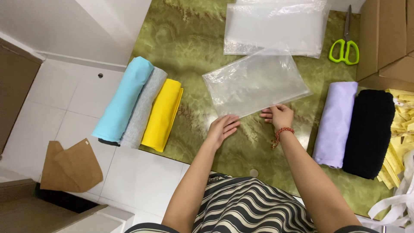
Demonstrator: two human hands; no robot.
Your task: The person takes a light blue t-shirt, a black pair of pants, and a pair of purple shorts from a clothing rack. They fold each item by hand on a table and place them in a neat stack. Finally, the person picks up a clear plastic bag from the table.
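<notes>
A clear plastic bag [254, 81] lies tilted on the green marbled table [185, 47]. My left hand [222, 128] rests flat at the bag's near edge with its fingers together, touching the opening. My right hand [279, 115], with a red bead bracelet on the wrist, has its fingertips on the same edge a little to the right. Whether either hand pinches the plastic I cannot tell. Behind the bag sits a stack of more clear bags [276, 26].
Folded light-blue [123, 99], grey [144, 108] and yellow [163, 114] cloths lie at the table's left edge. Lilac [335, 123] and black [368, 131] folded cloths lie at the right, beside yellow strips [403, 129]. Green-handled scissors [345, 47] and cardboard boxes [384, 34] stand at the back right.
</notes>
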